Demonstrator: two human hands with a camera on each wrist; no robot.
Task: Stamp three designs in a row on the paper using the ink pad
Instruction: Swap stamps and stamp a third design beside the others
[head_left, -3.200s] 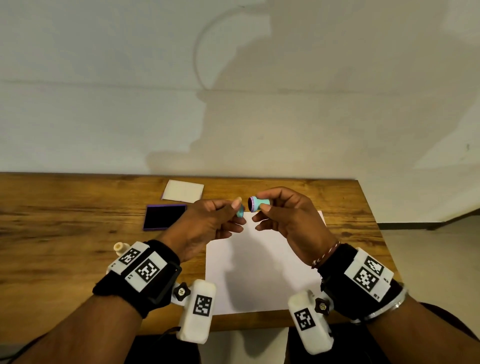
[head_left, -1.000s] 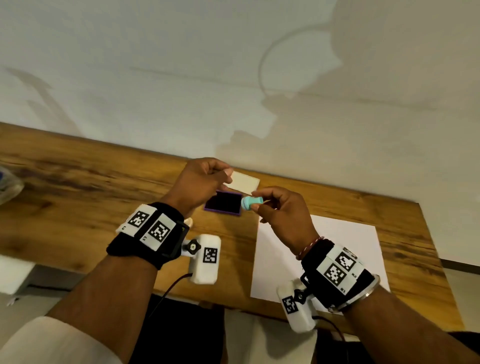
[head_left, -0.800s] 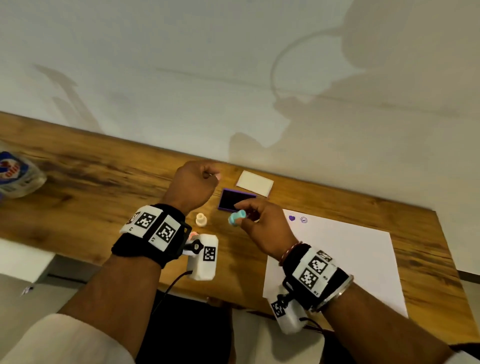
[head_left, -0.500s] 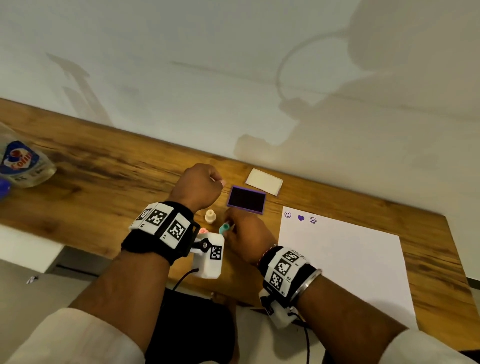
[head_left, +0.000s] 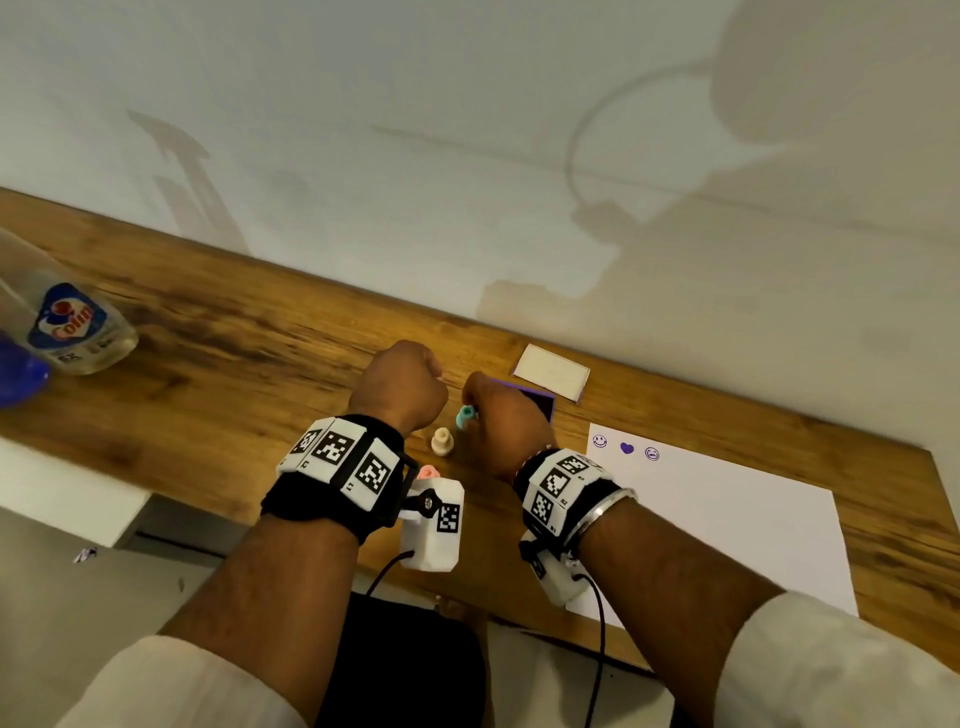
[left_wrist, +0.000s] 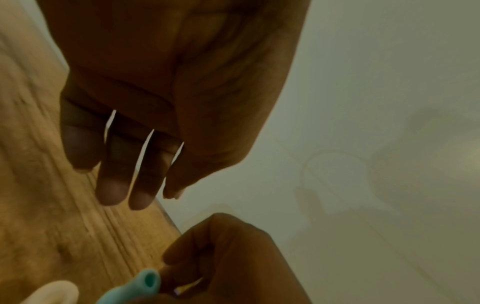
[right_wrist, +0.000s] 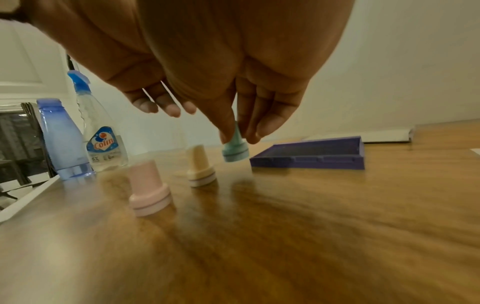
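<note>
The right hand (head_left: 506, 426) pinches the thin top of a teal stamp (right_wrist: 234, 149) with thumb and fingers. The stamp stands upright, its wide bottom at the wooden counter (head_left: 234, 374) or just above it — I cannot tell which. It is just beside the purple ink pad (right_wrist: 311, 155), on the side away from the paper (head_left: 727, 519).

Two more stamps stand on the counter in a line with the teal one: a cream stamp (right_wrist: 200, 168) next to it, then a pink stamp (right_wrist: 149, 193) farther from the ink pad.

The left hand (head_left: 402, 382) holds nothing. Its fingers hang loosely bent above the counter, close to the right hand.

The paper lies flat on the other side of the ink pad. Near its top edge are three purple marks in a row — a smiley face (head_left: 600, 441), a heart (head_left: 627, 448) and another round face (head_left: 652, 453).

The white lid (head_left: 551, 372) lies behind the ink pad, by the wall. Far off past the stamps stand a spray bottle (right_wrist: 102, 133) and a blue bottle (right_wrist: 63, 139).
</note>
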